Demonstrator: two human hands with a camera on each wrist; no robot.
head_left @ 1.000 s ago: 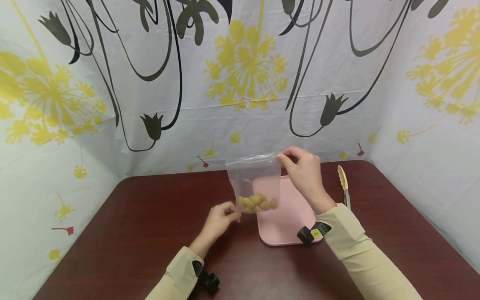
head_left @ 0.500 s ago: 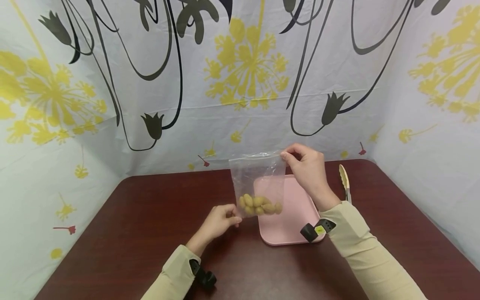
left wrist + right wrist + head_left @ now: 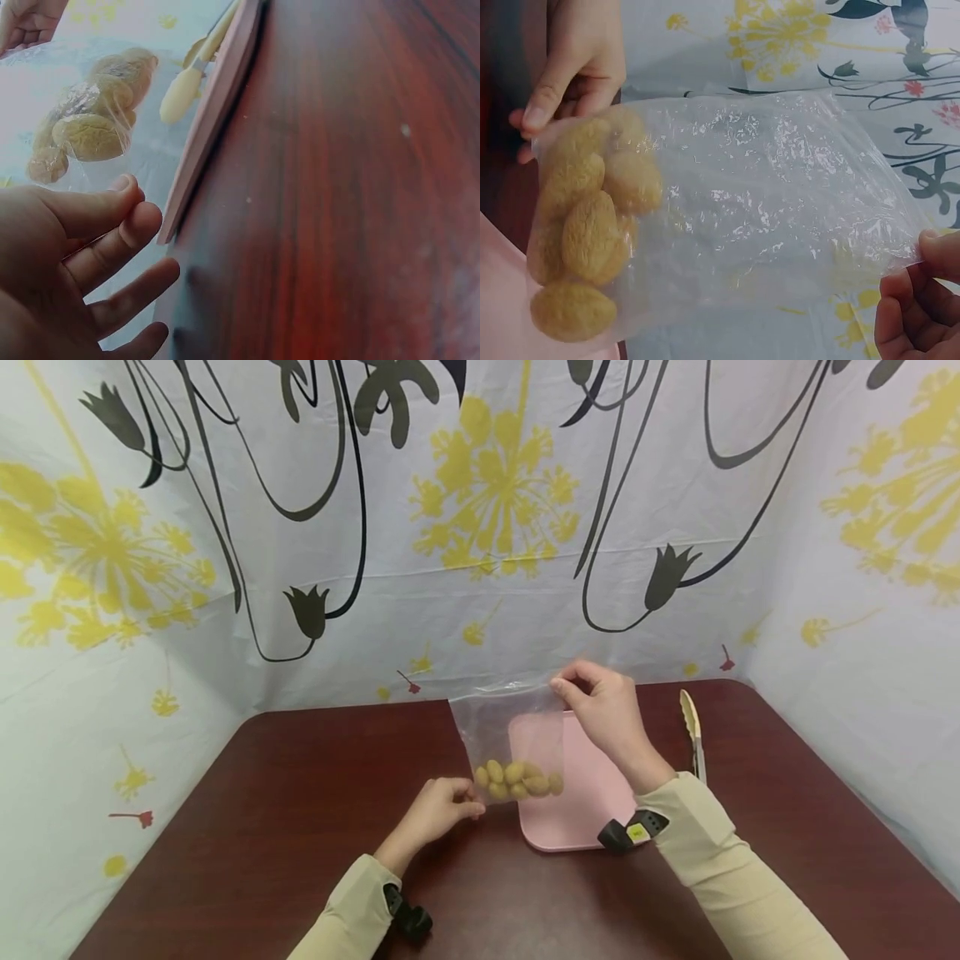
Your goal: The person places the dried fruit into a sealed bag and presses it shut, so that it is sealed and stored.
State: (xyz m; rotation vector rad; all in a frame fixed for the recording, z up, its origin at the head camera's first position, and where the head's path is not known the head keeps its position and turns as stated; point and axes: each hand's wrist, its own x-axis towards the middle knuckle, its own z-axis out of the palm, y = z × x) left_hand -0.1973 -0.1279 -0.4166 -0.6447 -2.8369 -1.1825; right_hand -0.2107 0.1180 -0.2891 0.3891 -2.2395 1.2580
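Observation:
A clear plastic zip bag (image 3: 504, 727) hangs above the table with several wrinkled, yellow-brown oval fruits (image 3: 514, 773) lying along its bottom. My right hand (image 3: 603, 710) pinches the top right corner of the bag between thumb and forefinger. Low on the other side, my left hand (image 3: 438, 814) pinches the bottom left corner. In the left wrist view, the thumb and forefinger of the left hand (image 3: 90, 255) meet at the film, while the other fingers are loosely bent. The right wrist view shows the bag (image 3: 727, 195) stretched between both hands, its fruits (image 3: 589, 232) gathered at the left end.
Behind the bag a pink tray (image 3: 577, 814) lies on the dark red-brown table (image 3: 337, 777). Tongs (image 3: 693, 735) with cream tips lie to the right of the tray. A patterned cloth (image 3: 495, 635) rises at the table's back edge.
The bag first rose slightly with the right hand, then came down lower. Both hands keep their pinch on its corners, and the left hand has dropped a little.

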